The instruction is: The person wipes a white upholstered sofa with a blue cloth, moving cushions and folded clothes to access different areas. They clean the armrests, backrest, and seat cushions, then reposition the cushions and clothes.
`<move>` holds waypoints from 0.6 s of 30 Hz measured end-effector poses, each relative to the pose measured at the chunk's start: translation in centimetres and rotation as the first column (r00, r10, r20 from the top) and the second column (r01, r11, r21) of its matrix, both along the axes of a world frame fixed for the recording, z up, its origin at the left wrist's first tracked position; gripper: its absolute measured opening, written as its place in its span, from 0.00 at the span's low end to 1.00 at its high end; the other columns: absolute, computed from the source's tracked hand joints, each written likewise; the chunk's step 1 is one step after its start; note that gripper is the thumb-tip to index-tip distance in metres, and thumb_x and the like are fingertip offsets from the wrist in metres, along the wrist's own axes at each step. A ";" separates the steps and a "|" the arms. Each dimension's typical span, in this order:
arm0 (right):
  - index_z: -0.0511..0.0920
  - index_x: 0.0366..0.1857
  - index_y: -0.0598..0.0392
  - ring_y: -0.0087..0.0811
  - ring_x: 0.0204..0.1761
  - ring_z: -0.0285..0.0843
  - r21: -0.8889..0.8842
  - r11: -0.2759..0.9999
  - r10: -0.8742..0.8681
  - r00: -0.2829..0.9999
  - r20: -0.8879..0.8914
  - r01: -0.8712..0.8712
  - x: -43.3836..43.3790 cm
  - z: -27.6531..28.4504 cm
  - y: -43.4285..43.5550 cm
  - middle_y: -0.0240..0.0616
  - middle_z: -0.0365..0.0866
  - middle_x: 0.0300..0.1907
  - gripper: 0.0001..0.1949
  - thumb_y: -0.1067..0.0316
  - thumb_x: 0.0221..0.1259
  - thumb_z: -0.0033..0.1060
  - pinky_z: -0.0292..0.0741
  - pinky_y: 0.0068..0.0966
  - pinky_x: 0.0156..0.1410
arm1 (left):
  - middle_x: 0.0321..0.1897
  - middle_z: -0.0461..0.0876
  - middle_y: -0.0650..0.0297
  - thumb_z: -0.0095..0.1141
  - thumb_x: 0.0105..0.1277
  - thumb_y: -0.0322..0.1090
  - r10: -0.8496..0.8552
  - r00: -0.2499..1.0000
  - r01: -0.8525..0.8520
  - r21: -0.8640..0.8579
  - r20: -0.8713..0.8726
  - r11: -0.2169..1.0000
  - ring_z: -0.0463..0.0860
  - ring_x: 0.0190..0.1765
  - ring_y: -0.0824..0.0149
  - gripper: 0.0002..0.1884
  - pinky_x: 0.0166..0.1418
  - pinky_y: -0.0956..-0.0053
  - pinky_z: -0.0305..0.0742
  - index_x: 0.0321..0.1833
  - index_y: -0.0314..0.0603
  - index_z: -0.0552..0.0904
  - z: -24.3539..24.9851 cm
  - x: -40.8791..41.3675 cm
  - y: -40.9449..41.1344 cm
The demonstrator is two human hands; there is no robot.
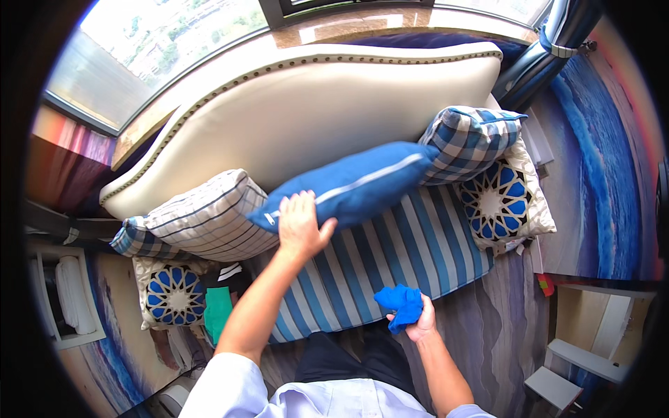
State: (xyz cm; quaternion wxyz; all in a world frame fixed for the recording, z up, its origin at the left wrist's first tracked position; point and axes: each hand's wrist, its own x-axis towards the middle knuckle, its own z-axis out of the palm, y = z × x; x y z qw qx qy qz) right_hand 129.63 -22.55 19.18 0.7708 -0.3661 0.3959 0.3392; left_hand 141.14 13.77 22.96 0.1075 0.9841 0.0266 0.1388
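My left hand [303,227] lies against the lower left end of a blue cushion [360,183] with a pale zipper strip; its fingers rest on the fabric near the zip pull, and whether they grip it I cannot tell. The cushion stands tilted in front of a cream headboard-like backrest [313,104]. In my right hand [422,321] is a crumpled blue cloth [401,305], held over the front edge of a blue-striped seat [376,256]. A white striped cushion [209,219] is left of the blue one, and a blue checked cushion [470,141] is to its right.
Patterned cushions stand at the left [175,295] and right [496,204] ends of the seat. A green cloth [218,311] hangs at the seat's left front. Behind the backrest are windows [167,47]; a tied curtain [543,57] hangs at the upper right. A white stool-like piece [554,386] is lower right.
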 end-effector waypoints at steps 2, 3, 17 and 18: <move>0.80 0.67 0.48 0.52 0.67 0.84 0.041 0.999 0.016 1.000 0.012 -0.017 0.0 0.7 0.5 0.46 0.85 0.67 0.29 0.37 0.76 0.52 0.88 0.59 0.55 | 0.66 0.83 0.37 0.81 0.55 0.48 -0.059 0.998 0.058 -0.056 -0.021 0.997 0.80 0.69 0.37 0.45 0.80 0.44 0.68 0.71 0.25 0.79 0.5 -3.6 -3.2; 0.80 0.66 0.48 0.52 0.67 0.84 0.058 0.998 0.013 1.000 0.021 -0.014 0.0 0.6 0.9 0.46 0.85 0.67 0.29 0.37 0.76 0.52 0.88 0.60 0.56 | 0.67 0.81 0.37 0.82 0.54 0.46 -0.091 0.993 0.085 -0.080 -0.069 0.993 0.79 0.70 0.38 0.45 0.79 0.46 0.68 0.71 0.24 0.78 0.9 -5.6 -4.7; 0.82 0.59 0.47 0.48 0.56 0.86 -0.147 0.989 -0.026 0.969 -0.246 -0.011 -7.0 -15.9 -2.9 0.41 0.87 0.56 0.21 0.47 0.71 0.61 0.88 0.46 0.47 | 0.83 0.66 0.40 0.74 0.63 0.39 0.387 0.900 -0.405 0.059 0.200 0.912 0.64 0.85 0.37 0.46 0.86 0.44 0.61 0.83 0.29 0.67 2.0 -8.6 13.8; 0.82 0.60 0.46 0.49 0.57 0.86 -0.164 0.986 -0.007 0.972 -0.234 -0.032 -7.4 -16.2 -2.6 0.41 0.87 0.56 0.21 0.47 0.70 0.62 0.88 0.48 0.49 | 0.85 0.65 0.43 0.73 0.65 0.41 0.466 0.873 -0.478 0.066 0.147 0.876 0.65 0.85 0.40 0.47 0.86 0.43 0.61 0.84 0.30 0.66 2.2 -7.8 16.0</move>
